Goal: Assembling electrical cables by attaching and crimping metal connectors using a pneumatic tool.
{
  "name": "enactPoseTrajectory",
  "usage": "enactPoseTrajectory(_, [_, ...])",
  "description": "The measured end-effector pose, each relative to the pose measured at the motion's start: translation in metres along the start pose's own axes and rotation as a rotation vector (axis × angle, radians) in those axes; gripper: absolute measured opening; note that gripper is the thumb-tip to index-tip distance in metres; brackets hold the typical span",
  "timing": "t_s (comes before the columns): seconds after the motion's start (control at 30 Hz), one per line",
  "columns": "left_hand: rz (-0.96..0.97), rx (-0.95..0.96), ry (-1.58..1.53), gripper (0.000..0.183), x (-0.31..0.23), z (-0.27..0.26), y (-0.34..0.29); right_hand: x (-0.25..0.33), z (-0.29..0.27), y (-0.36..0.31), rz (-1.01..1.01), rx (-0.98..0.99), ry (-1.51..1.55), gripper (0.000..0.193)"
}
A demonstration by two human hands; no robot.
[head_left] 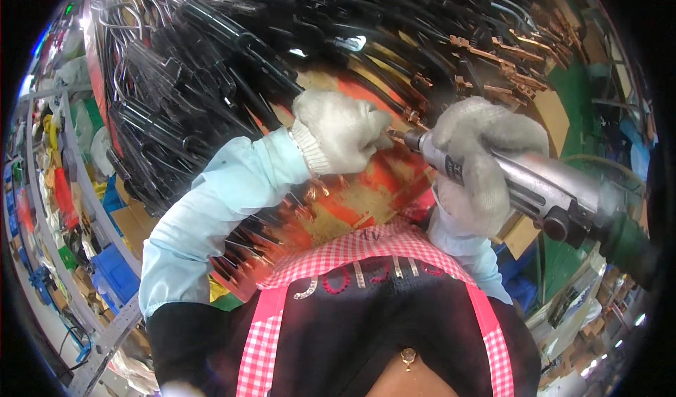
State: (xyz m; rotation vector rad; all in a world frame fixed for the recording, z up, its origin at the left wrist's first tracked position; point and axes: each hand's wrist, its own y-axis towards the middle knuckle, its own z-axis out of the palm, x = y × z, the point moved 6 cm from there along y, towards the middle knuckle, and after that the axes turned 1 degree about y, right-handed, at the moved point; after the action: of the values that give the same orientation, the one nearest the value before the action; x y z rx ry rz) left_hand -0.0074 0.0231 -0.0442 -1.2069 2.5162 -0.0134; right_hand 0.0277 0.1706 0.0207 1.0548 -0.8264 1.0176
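My right hand (486, 150), in a white knit glove, is wrapped around a silver, metal-bodied power screwdriver (542, 185). Its narrow tip points left, toward my other hand. My left hand (341, 133), gloved the same way, is closed at the middle of the view. The fingers hide what it grips; a small coppery end shows between them and the screwdriver's tip. A black handle-like rod (264, 55) runs down to the back of the left glove. Beyond both hands lie several copper-coloured clamp pieces (493, 52) on black stems.
A heap of black handles and cables (176, 80) spreads across the far side and the left. The worn red-and-tan work surface (352, 193) shows below my hands. A cardboard piece (551, 122) stands at the right. Shelving with a blue bin (115, 274) is at the left.
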Motion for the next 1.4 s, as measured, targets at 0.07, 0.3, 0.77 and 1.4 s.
enactPoseTrajectory(0.07, [-0.001,-0.022,-0.003,0.022,0.000,0.000,-0.002,0.008,0.011,0.012,-0.126,0.138,0.060,0.046])
enactPoseTrajectory(0.3, [0.016,-0.011,-0.002,0.022,0.002,0.004,0.001,0.002,-0.003,0.007,-0.164,0.221,-0.111,0.047])
enactPoseTrajectory(0.77, [0.026,-0.049,-0.010,0.028,0.001,-0.002,-0.001,0.005,0.003,0.009,-0.151,0.008,0.110,0.027])
enactPoseTrajectory(1.4, [0.248,-0.587,-0.120,0.035,-0.030,-0.048,0.041,-0.077,-0.428,-0.133,0.834,-0.766,-0.937,0.065])
